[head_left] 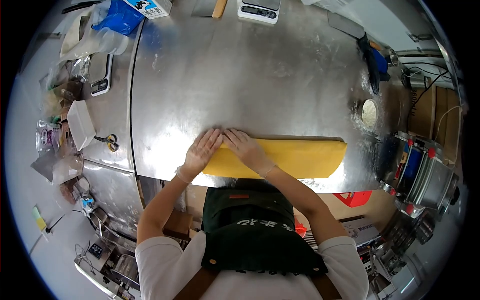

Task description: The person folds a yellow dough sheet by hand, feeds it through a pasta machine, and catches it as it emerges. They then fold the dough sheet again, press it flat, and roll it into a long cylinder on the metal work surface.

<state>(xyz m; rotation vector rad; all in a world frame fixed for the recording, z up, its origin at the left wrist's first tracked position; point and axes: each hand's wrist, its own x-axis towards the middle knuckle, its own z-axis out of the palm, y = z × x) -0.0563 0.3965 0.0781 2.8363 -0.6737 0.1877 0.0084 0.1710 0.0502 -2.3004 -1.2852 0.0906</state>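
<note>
A long, smooth yellow slab that looks like dough [300,157] lies along the front edge of the metal table. My left hand [200,151], in a thin clear glove, rests flat at the slab's left end with its fingers stretched forward. Beside it my right hand [246,150], gloved the same way, lies over the slab's upper left part, fingers extended and pointing to the left hand. The fingertips of both hands nearly meet at the slab's far left corner. Neither hand is wrapped around anything.
A bowl of white flour [369,112] stands at the right, with flour scattered around it. A scale [259,11] sits at the back; another scale [101,75], scissors [109,142] and a white tray [81,125] are at left. A roller machine [427,172] stands at right.
</note>
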